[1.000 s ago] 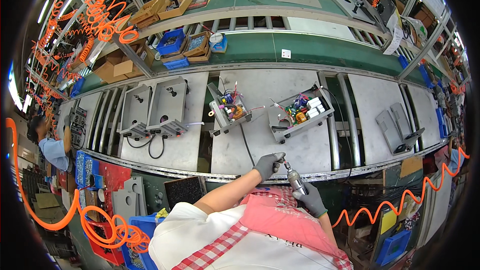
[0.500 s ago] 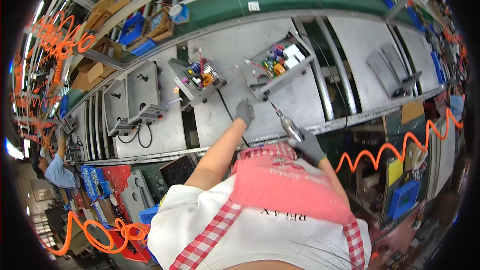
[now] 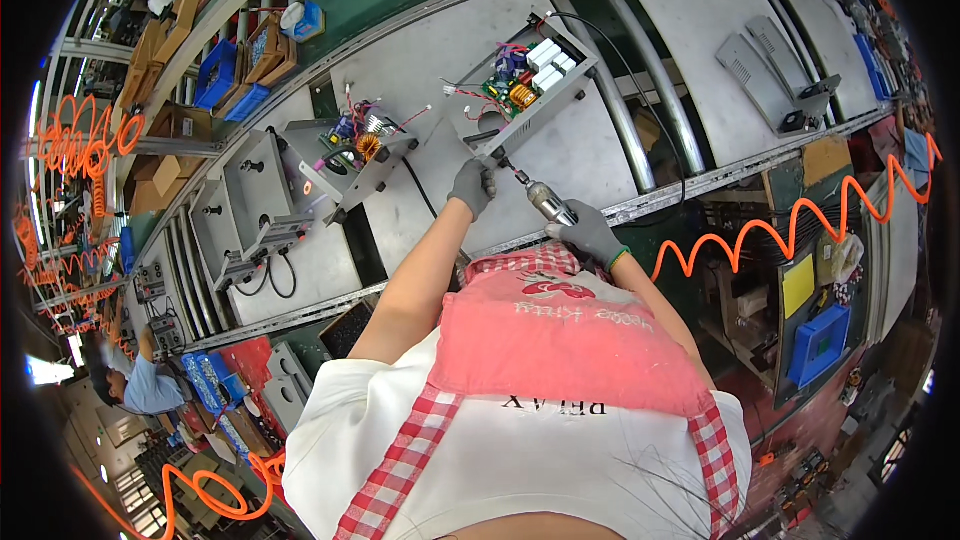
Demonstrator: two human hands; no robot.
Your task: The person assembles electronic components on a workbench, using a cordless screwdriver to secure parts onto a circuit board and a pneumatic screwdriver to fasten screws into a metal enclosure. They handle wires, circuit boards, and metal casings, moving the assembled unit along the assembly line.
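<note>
In a grey glove, my right hand [image 3: 594,236] grips a silver air screwdriver [image 3: 548,202]. Its bit points up and left, at or very close to the near edge of an open grey metal chassis [image 3: 560,100]. Wires, coils and white blocks on a circuit board [image 3: 524,86] fill that chassis. My gloved left hand [image 3: 473,188] is closed at the chassis's near left corner; whatever its fingers pinch is hidden. To the left sits a second chassis [image 3: 385,172] with a copper coil and loose wires. A black cable [image 3: 418,186] runs from it toward my left forearm.
Empty grey housings [image 3: 262,190] stand further left on the conveyor. Grey panels [image 3: 768,80] lie at the right, beyond metal rollers [image 3: 630,90]. An orange coiled hose [image 3: 800,220] hangs at my right. Parts bins [image 3: 215,75] line the far left, and a co-worker [image 3: 150,388] is at the left edge.
The screwdriver's bit has come up to the chassis's near edge. My left hand has closed in on the chassis corner. The whole view has shifted and turned somewhat.
</note>
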